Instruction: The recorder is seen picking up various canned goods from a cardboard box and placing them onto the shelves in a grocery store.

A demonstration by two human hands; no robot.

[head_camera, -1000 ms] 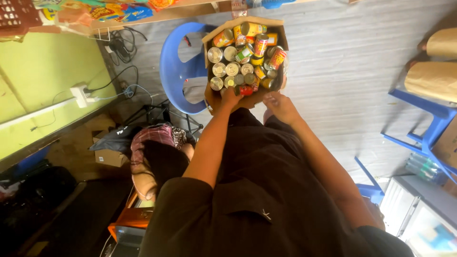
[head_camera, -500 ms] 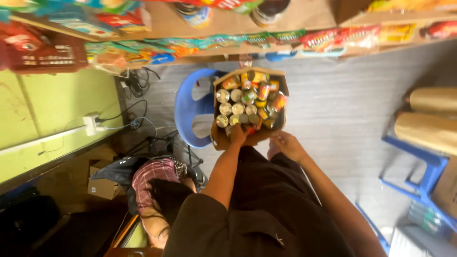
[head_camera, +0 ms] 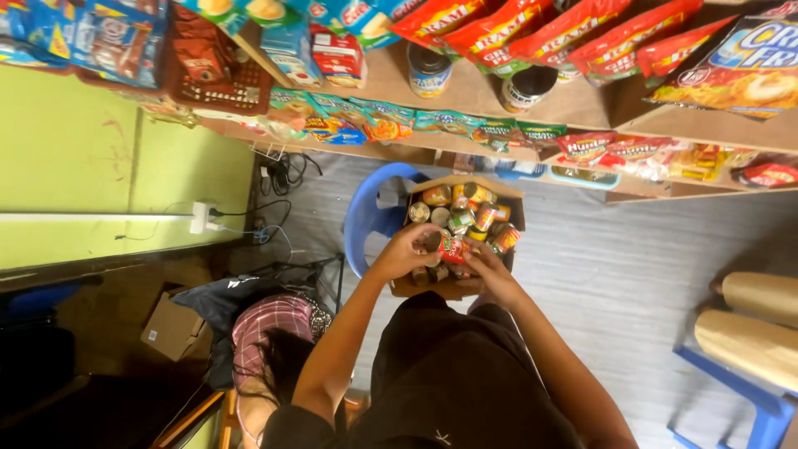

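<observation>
Left hand (head_camera: 405,252): fingers curled, closed around a small can at the near-left part of the cardboard box (head_camera: 499,189); the can itself is mostly hidden by the fingers. Forearm runs down and left toward the body.

Right hand (head_camera: 492,276): fingers bent, gripping the red-labelled can (head_camera: 454,249) from its right side. The can lies tilted, just above the other cans, between the two hands. Both hands nearly meet over the box's near edge.

Box: open-topped, brown cardboard, packed with upright cans (head_camera: 465,212) seen lid-on, silver tops with mixed green, orange and red labels. It rests on the seat of a blue plastic chair (head_camera: 371,213); the chair back shows to the box's left.

Beyond the box: wooden shelving (head_camera: 632,104) crosses the top of the view, carrying red snack bags (head_camera: 573,33), two dark-lidded jars (head_camera: 528,86) and a hanging strip of small sachets (head_camera: 399,125) along the lower shelf edge. A brown plastic basket (head_camera: 218,71) sits at the shelf's left end.

Left of the chair: green wall, a white power strip (head_camera: 201,218) with tangled cables below it. Near lower left: a small cardboard carton (head_camera: 173,328) on the floor, and a second person in a plaid top (head_camera: 270,333) sitting low beside the wearer.

Right edge: a blue chair frame (head_camera: 752,399) with tan rolls (head_camera: 748,320) on it. Floor is grey planking.
</observation>
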